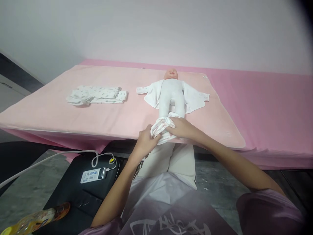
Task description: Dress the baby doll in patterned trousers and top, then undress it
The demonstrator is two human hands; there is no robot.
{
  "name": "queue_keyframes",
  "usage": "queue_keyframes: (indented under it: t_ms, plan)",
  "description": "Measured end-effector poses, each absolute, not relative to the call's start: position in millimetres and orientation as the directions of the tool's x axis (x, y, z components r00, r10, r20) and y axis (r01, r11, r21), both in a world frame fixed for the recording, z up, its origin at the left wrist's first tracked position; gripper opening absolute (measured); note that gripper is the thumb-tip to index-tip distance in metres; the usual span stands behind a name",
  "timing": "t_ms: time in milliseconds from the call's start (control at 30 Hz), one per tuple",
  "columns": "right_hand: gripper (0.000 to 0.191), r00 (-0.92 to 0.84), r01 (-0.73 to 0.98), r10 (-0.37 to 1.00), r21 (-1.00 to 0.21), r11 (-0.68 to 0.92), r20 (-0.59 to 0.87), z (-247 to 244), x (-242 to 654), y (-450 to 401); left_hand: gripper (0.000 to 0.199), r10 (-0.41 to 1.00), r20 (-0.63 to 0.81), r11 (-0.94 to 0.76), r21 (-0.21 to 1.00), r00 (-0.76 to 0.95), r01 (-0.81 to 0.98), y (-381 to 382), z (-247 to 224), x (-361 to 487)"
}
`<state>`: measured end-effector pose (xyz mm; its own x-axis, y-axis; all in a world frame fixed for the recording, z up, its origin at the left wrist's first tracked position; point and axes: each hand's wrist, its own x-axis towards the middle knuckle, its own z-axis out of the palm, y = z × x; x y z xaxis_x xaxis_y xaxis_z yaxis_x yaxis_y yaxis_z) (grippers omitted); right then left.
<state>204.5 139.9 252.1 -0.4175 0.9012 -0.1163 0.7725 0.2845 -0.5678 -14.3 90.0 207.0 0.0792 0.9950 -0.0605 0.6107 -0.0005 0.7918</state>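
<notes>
A baby doll (pixel 171 93) lies on its back on the pink pad, feet toward me. Its white top (pixel 194 97) is spread out on both sides, with the sleeves stretched outward. At the doll's feet, white printed baby trousers (pixel 163 125) are bunched up. My left hand (pixel 147 141) grips the left side of the bunched cloth. On its other side, my right hand (pixel 180 128) pinches the same cloth near the doll's foot. The feet are hidden by the cloth and my right hand.
Folded printed baby clothes (pixel 97 95) lie left of the doll on the pink pad (pixel 117 119). A darker pink sheet (pixel 264 107) covers the table. Lower left, a black seat (pixel 73 176) bears a cabled power bank (pixel 94 175) and a drink bottle (pixel 39 218).
</notes>
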Motion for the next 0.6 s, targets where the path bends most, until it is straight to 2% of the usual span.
queue_keyframes:
  t_ms: [100,200,267,333,433,533,600]
  plan:
    - [0.021,-0.47,0.595,0.883,-0.741,0.312,-0.006,263,210,134,0.015,0.993,0.044,-0.098,0.837,0.111,0.538,85,215,-16]
    - [0.019,-0.452,0.557,0.886,-0.743,0.371,0.103,274,209,126,0.013,0.988,0.129,-0.157,0.844,0.09,0.513,87,221,-17]
    - [0.017,-0.428,0.595,0.897,-0.714,0.369,0.108,275,207,125,0.012,0.986,0.133,-0.163,0.855,0.097,0.492,90,221,-17]
    - [0.017,-0.415,0.665,0.907,-0.658,0.352,0.066,271,205,127,0.013,0.989,0.077,-0.128,0.861,0.123,0.493,94,218,-19]
    - [0.021,-0.411,0.807,0.911,-0.48,0.344,-0.038,258,203,134,0.009,0.993,-0.028,-0.049,0.784,0.114,0.618,95,209,-18]
    - [0.03,-0.403,0.889,0.906,-0.291,0.354,-0.128,248,199,138,0.005,0.993,-0.017,-0.074,0.666,0.115,0.742,92,199,-14]
    - [0.039,-0.387,0.914,0.904,-0.209,0.349,-0.18,247,195,138,0.006,0.99,0.012,-0.118,0.618,0.141,0.777,91,195,-11]
